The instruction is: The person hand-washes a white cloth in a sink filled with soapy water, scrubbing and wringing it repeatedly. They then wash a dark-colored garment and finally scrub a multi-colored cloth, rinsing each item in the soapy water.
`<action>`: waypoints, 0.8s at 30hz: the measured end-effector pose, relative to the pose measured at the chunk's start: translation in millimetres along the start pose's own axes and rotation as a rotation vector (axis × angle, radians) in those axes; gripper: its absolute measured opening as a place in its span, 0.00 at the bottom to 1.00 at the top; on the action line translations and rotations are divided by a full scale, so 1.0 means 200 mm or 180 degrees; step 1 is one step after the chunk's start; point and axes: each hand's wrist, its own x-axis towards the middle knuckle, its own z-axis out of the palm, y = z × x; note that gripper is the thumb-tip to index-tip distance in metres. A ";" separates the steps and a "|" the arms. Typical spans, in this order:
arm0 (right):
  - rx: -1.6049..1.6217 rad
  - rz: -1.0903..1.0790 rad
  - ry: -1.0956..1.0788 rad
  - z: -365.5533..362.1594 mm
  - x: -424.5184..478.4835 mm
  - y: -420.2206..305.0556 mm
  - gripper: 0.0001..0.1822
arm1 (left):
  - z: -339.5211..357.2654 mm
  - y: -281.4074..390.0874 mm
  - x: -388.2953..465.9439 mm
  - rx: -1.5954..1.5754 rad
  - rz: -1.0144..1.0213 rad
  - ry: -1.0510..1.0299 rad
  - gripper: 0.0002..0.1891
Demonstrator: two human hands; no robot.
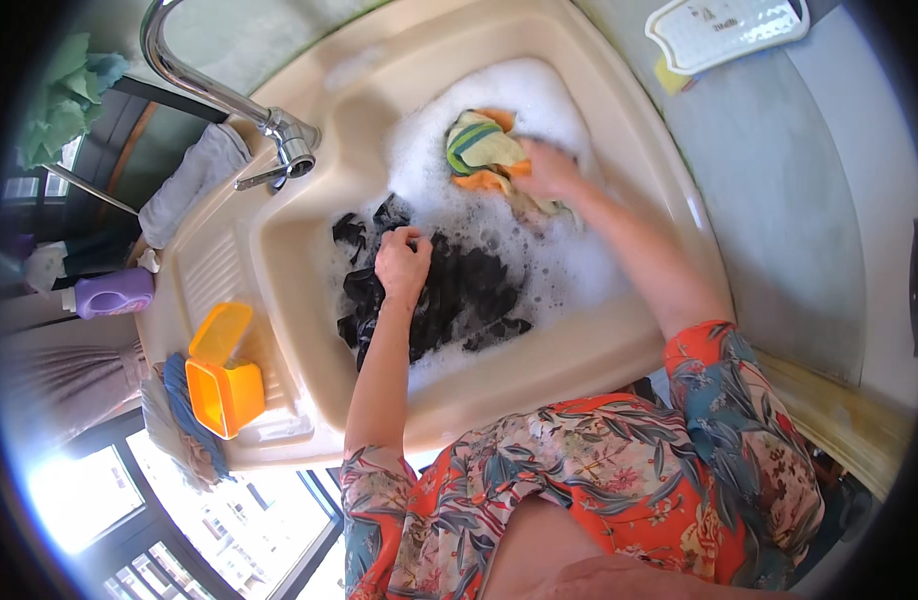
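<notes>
A beige laundry sink holds soapy water topped with white foam. On its left side, black fabric lies partly under the water. My left hand is over that fabric with its fingers curled; whether they pinch it is hidden. Toward the back of the basin, my right hand grips a wet cloth with cream, green and orange stripes. The right hand is slightly blurred, and its fingertips are partly covered by the cloth and suds.
A chrome faucet stands at the back left. An orange plastic box with its lid raised sits on the ribbed ledge. Beyond lie a purple bottle and a grey cloth. A white washboard is at upper right.
</notes>
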 end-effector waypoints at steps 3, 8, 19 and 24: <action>0.0075 0.0459 -0.0542 0.26 0.00 0.20 0.24 | 0.02 0.18 0.07 -0.0696 0.0234 0.0275 0.12; -0.0848 -0.0317 -0.1402 0.26 -0.08 0.16 0.22 | 0.12 0.36 0.09 -0.3366 -0.1146 -0.1206 0.21; 0.1109 -0.2220 -0.0423 0.00 -0.32 -0.61 0.08 | 0.20 0.20 0.12 -0.6944 -0.0252 -0.1426 0.34; 0.1002 -0.2858 -0.0057 0.17 -0.53 -0.77 0.15 | 0.00 0.21 0.02 -0.7152 -0.1364 -0.1123 0.24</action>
